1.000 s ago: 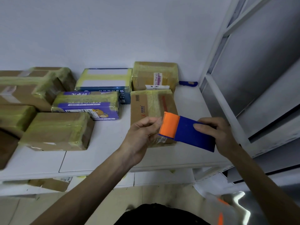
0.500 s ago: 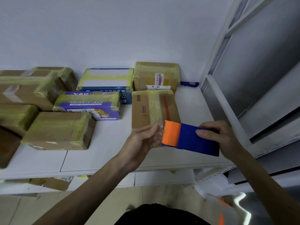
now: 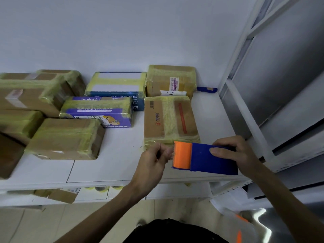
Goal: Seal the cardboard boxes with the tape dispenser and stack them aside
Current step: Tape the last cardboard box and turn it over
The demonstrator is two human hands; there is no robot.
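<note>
At the left of the white table lie taped boxes. Another box sits just behind the left hand, whose fingers curl at the orange end of the tape dispenser; I cannot tell what they grasp. The right hand grips its blue body.

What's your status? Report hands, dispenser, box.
Right hand grips dispenser. Left hand pinches at its orange end, tape not discernible. Box taped, on shelf just behind. Nothing between.

Pale wall behind white shelf; white metal rack right.
</note>
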